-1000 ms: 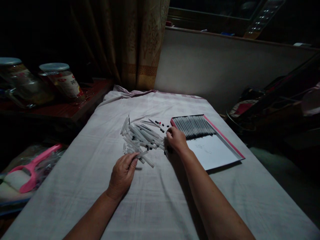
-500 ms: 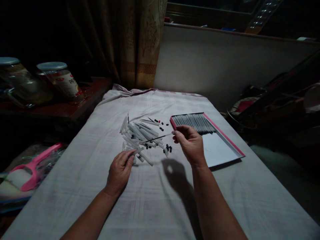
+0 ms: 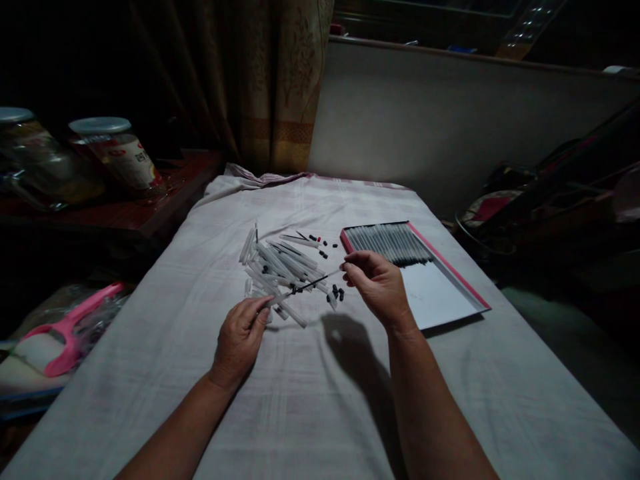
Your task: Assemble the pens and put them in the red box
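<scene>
My left hand [image 3: 242, 337] pinches a clear pen barrel [image 3: 278, 299] at the near edge of a heap of clear pen barrels [image 3: 277, 267] on the white cloth. My right hand [image 3: 379, 285] is raised a little above the cloth and pinches a thin dark pen refill [image 3: 316, 282], whose tip points left at the open end of the barrel. Small black caps [image 3: 337, 293] lie loose between my hands, and others lie behind the heap.
A red-edged tray [image 3: 445, 303] at the right holds a row of finished pens [image 3: 387, 244]. Two lidded jars [image 3: 117, 153] stand on a dark wooden shelf at left. A pink-handled tool [image 3: 67, 323] lies lower left. A curtain and wall stand behind.
My right hand left the heap, lifted with a refill pinched in it, then brought the refill's tip down to the barrel held in my left hand.
</scene>
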`<state>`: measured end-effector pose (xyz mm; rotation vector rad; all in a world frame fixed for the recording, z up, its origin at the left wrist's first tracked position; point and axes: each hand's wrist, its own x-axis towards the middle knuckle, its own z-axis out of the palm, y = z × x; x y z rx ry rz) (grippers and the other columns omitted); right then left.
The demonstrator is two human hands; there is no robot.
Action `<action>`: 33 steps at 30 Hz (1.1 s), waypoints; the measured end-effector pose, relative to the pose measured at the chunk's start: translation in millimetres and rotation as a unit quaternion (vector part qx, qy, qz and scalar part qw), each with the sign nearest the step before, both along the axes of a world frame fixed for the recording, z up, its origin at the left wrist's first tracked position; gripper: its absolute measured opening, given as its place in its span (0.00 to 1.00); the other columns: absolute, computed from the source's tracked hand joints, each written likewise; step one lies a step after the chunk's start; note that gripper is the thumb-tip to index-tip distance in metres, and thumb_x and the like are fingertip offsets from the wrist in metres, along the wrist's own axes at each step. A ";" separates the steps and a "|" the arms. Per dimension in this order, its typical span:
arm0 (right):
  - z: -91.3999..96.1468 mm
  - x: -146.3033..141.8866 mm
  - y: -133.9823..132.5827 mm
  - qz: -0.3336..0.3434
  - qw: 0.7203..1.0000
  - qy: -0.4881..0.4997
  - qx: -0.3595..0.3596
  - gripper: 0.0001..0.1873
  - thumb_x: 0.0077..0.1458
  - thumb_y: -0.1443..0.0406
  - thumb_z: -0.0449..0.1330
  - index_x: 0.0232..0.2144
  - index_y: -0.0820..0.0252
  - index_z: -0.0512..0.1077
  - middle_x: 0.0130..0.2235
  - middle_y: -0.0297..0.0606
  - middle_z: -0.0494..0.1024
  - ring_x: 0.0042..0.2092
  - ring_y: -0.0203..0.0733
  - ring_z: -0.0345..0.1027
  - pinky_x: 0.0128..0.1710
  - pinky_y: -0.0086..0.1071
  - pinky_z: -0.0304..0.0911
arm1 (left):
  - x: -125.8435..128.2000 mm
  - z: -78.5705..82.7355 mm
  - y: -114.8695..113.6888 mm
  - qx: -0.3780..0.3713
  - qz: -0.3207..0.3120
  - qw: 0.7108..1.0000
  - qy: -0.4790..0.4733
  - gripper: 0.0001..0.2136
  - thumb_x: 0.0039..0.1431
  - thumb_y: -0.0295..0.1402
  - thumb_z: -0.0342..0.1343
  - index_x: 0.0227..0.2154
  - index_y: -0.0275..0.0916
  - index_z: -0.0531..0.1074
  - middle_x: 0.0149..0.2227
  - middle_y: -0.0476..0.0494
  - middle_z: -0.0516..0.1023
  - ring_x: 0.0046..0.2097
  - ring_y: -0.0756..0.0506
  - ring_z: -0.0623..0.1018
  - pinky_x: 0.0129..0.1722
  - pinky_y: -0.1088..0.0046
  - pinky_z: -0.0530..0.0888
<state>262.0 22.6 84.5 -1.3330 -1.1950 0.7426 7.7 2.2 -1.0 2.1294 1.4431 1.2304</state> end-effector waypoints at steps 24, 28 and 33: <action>-32.8 20.8 4.1 0.015 0.885 -0.430 -0.176 0.11 0.56 0.68 0.58 0.38 0.57 0.79 0.41 0.44 0.83 0.43 0.47 0.76 0.43 0.35 0.66 | 1.4 3.8 -3.3 0.056 -0.019 0.996 0.068 0.12 0.67 0.35 0.49 0.47 0.41 0.75 0.39 0.43 0.81 0.41 0.44 0.79 0.43 0.67 0.73; -41.3 12.8 -1.7 0.041 0.828 -0.516 -0.214 0.11 0.58 0.65 0.57 0.37 0.60 0.79 0.40 0.47 0.82 0.43 0.48 0.75 0.41 0.33 0.63 | 1.2 4.9 -3.7 0.043 -0.028 0.997 0.051 0.12 0.67 0.35 0.50 0.48 0.41 0.74 0.41 0.42 0.81 0.43 0.44 0.79 0.45 0.66 0.74; -50.1 8.7 -1.5 0.025 0.839 -0.505 -0.202 0.09 0.57 0.67 0.57 0.37 0.62 0.77 0.40 0.46 0.81 0.42 0.46 0.74 0.39 0.32 0.61 | 0.8 2.6 -2.7 0.053 -0.040 0.996 0.053 0.11 0.66 0.33 0.51 0.48 0.41 0.74 0.41 0.42 0.81 0.43 0.45 0.79 0.44 0.66 0.74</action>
